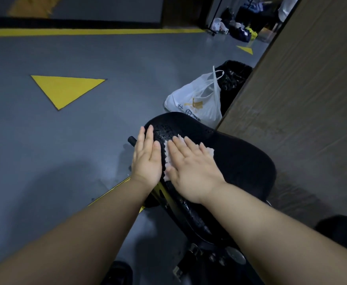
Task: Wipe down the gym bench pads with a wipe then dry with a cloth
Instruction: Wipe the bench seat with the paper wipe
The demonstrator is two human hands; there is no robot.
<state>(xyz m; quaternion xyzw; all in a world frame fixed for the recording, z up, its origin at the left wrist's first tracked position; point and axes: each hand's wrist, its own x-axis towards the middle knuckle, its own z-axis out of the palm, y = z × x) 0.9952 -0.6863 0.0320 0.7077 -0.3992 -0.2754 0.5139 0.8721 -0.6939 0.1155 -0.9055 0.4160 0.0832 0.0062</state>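
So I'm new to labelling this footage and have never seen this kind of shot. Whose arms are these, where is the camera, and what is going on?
One camera, worn on the person's head, looks forward and down, so the bare arms are the wearer's own. The right hand presses flat on a white crumpled wipe lying on the black padded gym bench pad, which looks wet. The left hand rests open on the pad's edge, holding nothing. Behind, on the grey floor, sit a white plastic carrier bag and a black bag-lined bin.

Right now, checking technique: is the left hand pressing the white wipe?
No: the right hand presses the white wipe; the left hand rests beside it.
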